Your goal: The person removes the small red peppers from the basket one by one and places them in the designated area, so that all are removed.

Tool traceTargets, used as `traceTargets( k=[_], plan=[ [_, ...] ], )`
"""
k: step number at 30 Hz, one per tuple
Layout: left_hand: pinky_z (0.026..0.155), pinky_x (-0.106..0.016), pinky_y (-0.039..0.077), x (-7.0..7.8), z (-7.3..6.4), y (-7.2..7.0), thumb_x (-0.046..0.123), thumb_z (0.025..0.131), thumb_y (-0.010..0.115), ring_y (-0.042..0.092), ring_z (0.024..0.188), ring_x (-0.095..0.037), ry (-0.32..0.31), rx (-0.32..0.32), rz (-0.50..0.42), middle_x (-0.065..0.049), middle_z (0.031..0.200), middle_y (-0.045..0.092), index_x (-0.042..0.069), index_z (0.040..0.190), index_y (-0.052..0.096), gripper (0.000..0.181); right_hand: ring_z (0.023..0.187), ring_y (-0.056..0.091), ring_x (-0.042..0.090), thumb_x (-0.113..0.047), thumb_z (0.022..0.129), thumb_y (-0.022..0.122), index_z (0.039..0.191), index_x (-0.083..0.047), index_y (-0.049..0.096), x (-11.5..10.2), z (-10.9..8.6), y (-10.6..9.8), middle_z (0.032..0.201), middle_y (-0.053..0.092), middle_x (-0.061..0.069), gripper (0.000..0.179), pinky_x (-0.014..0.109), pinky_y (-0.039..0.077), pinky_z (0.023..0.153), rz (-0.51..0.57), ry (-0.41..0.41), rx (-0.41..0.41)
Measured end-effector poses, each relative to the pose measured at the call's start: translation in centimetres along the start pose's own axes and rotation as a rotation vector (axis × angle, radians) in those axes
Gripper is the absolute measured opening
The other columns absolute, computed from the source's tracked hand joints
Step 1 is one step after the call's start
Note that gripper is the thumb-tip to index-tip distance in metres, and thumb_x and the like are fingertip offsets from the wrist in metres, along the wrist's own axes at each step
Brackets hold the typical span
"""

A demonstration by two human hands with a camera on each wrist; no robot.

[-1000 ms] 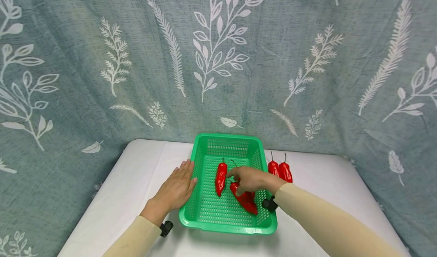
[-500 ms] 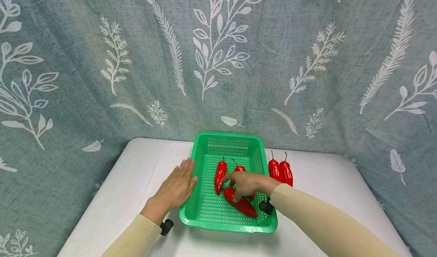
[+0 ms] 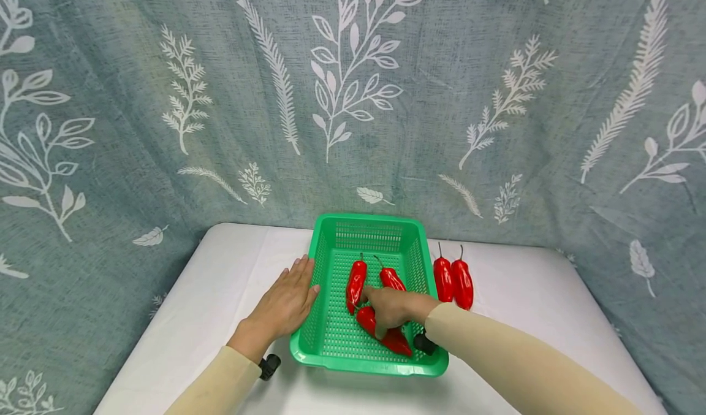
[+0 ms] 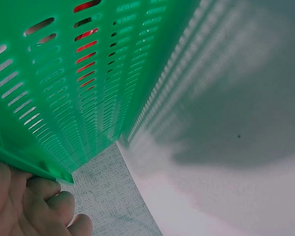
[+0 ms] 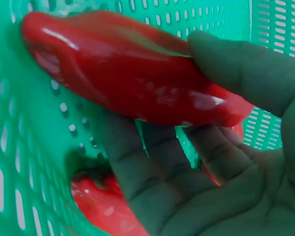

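In the head view, the green basket (image 3: 380, 368) sits on the white-covered counter (image 3: 250, 262), and the right hand (image 3: 390, 308) reaches into it over the right rim. Under that hand is the held pepper (image 3: 366, 320), its long axis slanting across the basket floor: the stem end points away and to the left, close by the near end of the left pepper (image 3: 357, 279), while the tapered tip runs toward the near right corner. The far pepper (image 3: 391, 277) lies just beyond the hand and is partly hidden by it. The left hand (image 3: 288, 298) is on the other side of the left wall, so the right is plainly the nearer one to the held pepper. Two more peppers (image 3: 443, 279) lie side by side on the counter, right of the basket

In the left wrist view, the left hand is against the outside of the basket near its rim, gripping nothing; red shows through the wall's slots

In the right wrist view, the right hand grasps the held pepper, the thumb (image 5: 241, 69) across one side and the fingers along the other. Much of its length sticks out past the thumb, and another pepper shows below, beside the fingers
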State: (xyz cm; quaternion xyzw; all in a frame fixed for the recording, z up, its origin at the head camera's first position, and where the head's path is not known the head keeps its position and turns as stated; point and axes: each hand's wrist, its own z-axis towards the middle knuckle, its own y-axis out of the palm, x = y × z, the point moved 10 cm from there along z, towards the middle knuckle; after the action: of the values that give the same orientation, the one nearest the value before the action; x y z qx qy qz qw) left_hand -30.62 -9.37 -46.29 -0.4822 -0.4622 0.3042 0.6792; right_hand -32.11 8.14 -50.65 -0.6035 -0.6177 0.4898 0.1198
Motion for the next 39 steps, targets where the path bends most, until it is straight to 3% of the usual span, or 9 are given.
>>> traceTargets(
  k=[8,14,28,39],
  plan=[
    [0.13,-0.056,0.026,0.2,0.3,-0.1,0.033,0.115,0.041,0.026,0.16,-0.041,0.003,0.0,0.005,-0.026,0.171,0.025,-0.008,0.163,0.025,0.065,0.095,0.061,0.018,-0.009,0.084,0.089,0.127,-0.022,0.059,-0.9,0.2,-0.5,0.104,0.065,0.0,0.054,0.035,0.06,0.076,0.055,-0.135,0.015],
    [0.13,-0.055,0.027,0.3,0.4,-0.1,0.033,0.115,0.041,0.026,0.16,-0.04,0.005,0.002,0.018,-0.025,0.171,0.026,-0.008,0.163,0.026,0.065,0.104,0.062,0.019,-0.013,0.086,0.088,0.131,-0.026,0.062,-1.5,0.3,-0.7,0.114,0.068,0.001,0.053,0.038,0.061,0.082,0.098,-0.185,0.011],
    [0.13,-0.056,0.026,0.2,0.3,-0.1,0.034,0.115,0.04,0.026,0.16,-0.041,0.0,-0.012,0.006,-0.026,0.171,0.025,-0.008,0.163,0.025,0.066,0.102,0.065,0.021,-0.015,0.087,0.087,0.135,-0.025,0.062,-2.3,-0.5,-2.8,0.117,0.069,0.005,0.055,0.035,0.064,0.077,0.152,-0.217,0.074],
    [0.131,-0.055,0.024,0.1,0.2,-0.1,0.035,0.116,0.037,0.023,0.161,-0.04,0.008,-0.021,0.083,-0.025,0.172,0.024,-0.008,0.164,0.024,0.065,0.099,0.066,0.024,-0.011,0.086,0.086,0.136,-0.022,0.063,-1.9,-1.2,-4.7,0.116,0.067,0.008,0.055,0.037,0.063,0.072,0.215,-0.197,0.145]
  ],
)
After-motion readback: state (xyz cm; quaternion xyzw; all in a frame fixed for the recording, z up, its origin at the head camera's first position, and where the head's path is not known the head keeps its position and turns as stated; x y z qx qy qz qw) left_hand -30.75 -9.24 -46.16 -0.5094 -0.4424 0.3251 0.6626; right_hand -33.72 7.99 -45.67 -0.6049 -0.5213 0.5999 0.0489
